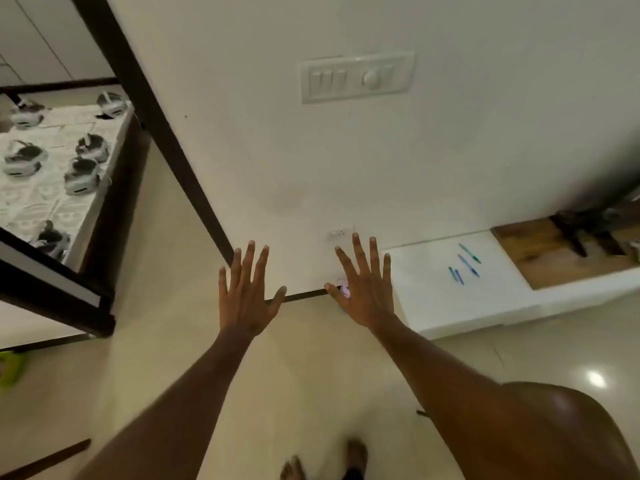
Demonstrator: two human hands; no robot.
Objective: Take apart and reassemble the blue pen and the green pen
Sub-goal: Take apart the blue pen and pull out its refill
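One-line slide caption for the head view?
Both hands, left and right, spread open and empty; pens lie untouched on the white surface.

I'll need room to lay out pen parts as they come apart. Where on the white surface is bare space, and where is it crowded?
The white surface is bare on its near-left part, between the right hand and the pens. It is crowded at the far middle, where the pens lie, bordered by the wooden board to the right.

glossy floor [277,375], matt wall [311,168], wooden board [540,254]
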